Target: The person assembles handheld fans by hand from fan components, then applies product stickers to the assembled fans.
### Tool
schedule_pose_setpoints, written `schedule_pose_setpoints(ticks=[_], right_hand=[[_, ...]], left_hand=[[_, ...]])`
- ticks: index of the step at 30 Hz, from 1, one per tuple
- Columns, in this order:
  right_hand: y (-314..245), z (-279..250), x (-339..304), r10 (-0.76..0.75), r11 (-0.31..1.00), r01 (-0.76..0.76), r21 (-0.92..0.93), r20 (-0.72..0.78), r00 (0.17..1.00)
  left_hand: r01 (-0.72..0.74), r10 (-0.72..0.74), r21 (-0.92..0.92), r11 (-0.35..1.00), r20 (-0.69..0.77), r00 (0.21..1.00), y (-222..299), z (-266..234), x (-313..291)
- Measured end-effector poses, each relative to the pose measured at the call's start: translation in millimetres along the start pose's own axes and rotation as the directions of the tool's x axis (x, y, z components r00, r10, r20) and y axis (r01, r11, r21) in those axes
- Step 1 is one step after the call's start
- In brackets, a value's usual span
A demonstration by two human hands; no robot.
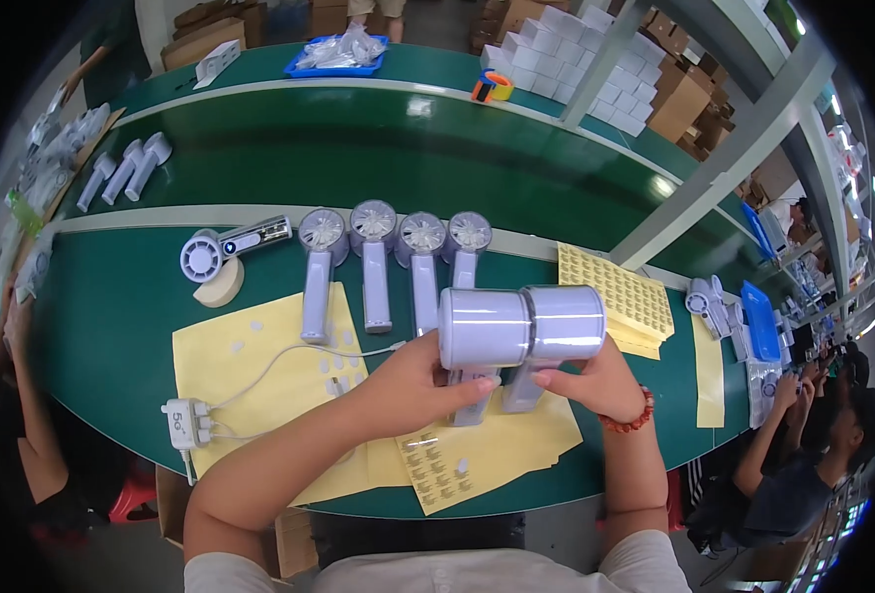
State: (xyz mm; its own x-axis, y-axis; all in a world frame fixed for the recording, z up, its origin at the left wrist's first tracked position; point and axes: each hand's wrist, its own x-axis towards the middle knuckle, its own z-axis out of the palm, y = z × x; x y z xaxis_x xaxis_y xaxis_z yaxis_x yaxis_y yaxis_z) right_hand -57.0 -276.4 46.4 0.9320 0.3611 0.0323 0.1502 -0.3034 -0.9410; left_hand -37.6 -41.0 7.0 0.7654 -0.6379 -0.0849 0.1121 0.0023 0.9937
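- Closest is the fan pair, two lavender handheld fans lifted above the counter, heads end to end and meeting, or nearly so, at a dark seam — a hold that seems meant to keep both level.
- At the left of the fan pair, the left hand has its grip clamped on one handle, thumb along the near side, probably for steadiness.
- At the right of the fan pair, the right hand has its grip clamped on the other handle, leaving the heads mostly uncovered; some fingers are hidden.
- Below the fan pair, toward the body, lies a label sheet, perhaps placed for easy reach.
- Well left of the fan pair sits a white charger, likely out of the hands' way, its cable crossing a yellow sheet dotted with small pale pieces.
- Just beyond the fan pair, four fans lie in a row, handles toward the body — presumably for easy picking up.
- Beyond and left of the fan pair, an opened fan overlaps a pale roll; whether it is propped there, I cannot tell.
- Beyond and right of the fan pair rest stacked label sheets.
- Farthest beyond the fan pair, a blue tray holds clear bags, apparently to contain them.
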Motion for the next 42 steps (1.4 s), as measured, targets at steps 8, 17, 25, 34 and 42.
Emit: schedule_pose_setpoints(ticks=[8,17,25,34,42], right_hand=[[-12.2,3.5,-9.8,-0.33,0.918,0.305,-0.254,-0.059,0.942],[-22.5,10.1,-1.1,-0.749,0.278,0.581,-0.765,0.206,0.63],[8.6,8.8,-7.5,-0.924,-0.129,0.655,-0.744,0.33,0.193],[22.2,12.5,-10.3,-0.961,-0.103,0.688,-0.718,0.251,0.119],[34.6,14.9,-9.9,-0.582,0.746,0.331,-0.578,-0.322,0.747]], left_hand=[[-0.33,0.346,0.424,0.844,0.041,0.937,28.7,4.0,-21.0],[-0.493,0.887,0.869,-0.038,0.256,0.384,-2.0,-18.0,-9.9],[-0.584,0.887,0.751,-0.308,0.449,0.11,-11.0,-17.5,-8.3],[-0.668,0.911,0.717,-0.201,0.387,0.141,-9.0,-8.7,-13.6],[-0.525,0.658,0.567,0.635,-0.04,0.752,-5.6,-17.5,-7.0]])
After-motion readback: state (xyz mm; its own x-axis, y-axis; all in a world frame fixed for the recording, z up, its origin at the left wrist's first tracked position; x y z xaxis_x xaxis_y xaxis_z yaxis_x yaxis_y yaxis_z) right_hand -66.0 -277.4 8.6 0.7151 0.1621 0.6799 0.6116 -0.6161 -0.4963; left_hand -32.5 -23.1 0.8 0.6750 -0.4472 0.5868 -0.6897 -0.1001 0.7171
